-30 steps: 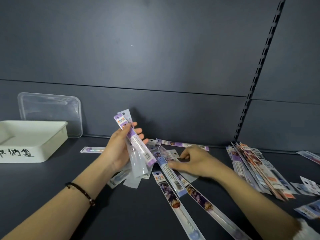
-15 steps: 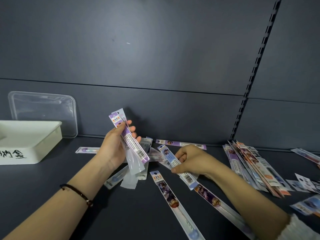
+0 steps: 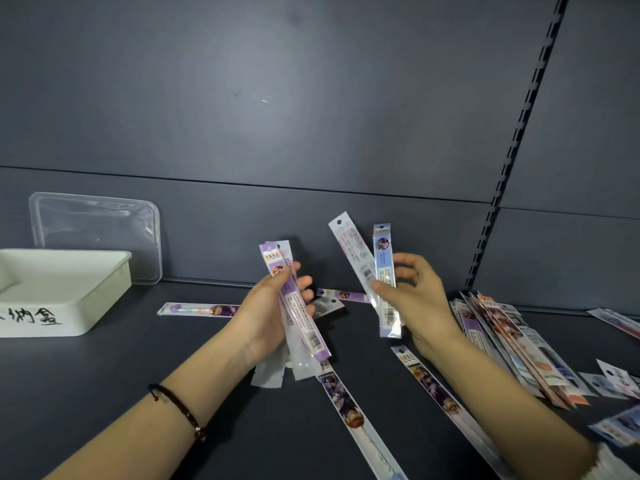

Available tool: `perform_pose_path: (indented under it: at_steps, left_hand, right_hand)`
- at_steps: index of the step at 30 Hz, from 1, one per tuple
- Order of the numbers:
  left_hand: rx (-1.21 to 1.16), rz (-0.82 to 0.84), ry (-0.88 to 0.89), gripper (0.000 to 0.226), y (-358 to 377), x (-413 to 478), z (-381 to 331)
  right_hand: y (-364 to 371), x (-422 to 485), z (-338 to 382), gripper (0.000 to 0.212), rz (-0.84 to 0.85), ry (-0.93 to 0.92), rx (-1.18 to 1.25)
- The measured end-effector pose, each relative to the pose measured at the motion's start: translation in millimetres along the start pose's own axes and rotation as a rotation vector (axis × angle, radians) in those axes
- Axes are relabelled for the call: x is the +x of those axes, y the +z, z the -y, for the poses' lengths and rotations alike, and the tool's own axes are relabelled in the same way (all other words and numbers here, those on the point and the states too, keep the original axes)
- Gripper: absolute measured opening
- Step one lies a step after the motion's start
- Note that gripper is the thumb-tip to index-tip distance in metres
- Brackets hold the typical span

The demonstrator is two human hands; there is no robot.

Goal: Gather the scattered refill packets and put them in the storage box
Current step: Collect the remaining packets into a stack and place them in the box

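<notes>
Long purple-and-clear plastic refill packets [image 3: 307, 329] clutched in left grip [image 3: 265, 313]; right grip [image 3: 415, 299] pinching two pale blue-white packets [image 3: 382, 261] aloft; white storage box [image 3: 104, 299] left.

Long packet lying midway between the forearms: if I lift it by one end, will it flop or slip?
The long packet probably sags little: similar packets stand upright where the right hand pinches them. Glossy film looks slippery. Flat, so it shouldn't roll.
</notes>
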State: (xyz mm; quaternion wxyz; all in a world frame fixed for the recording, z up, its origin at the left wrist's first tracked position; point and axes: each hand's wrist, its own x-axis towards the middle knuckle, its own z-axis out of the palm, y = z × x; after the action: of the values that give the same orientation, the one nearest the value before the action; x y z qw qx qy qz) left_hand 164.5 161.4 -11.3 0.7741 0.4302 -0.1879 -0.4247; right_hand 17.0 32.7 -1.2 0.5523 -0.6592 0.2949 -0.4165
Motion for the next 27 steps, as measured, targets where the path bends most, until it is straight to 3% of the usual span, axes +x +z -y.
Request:
perform_pose_path:
  at_steps: [3, 7, 13, 22, 27]
  left_hand:
    - [-0.003, 0.051, -0.021, 0.036, 8, -3, 5]
    - [0.031, 0.182, -0.069, 0.057, 9, -6, 6]
    - [0.091, 0.103, 0.018, 0.048, 11, -8, 9]
    - [-0.045, -0.012, 0.102, 0.018, -2, -1, -7]
    - [0.025, 0.089, 0.073, 0.019, -43, -1, -49]
  right_hand:
    - [15, -18, 4, 0.044, 0.178, 0.025, 0.108]
    - [31, -34, 6, 0.052, 0.341, -0.099, 0.009]
    - [46, -42, -4, 0.073, 0.323, -0.288, -0.297]
    - [42, -40, -5, 0.032, 0.25, -0.509, -0.399]
    - [26, -20, -14, 0.017, 0.223, -0.423, -0.454]
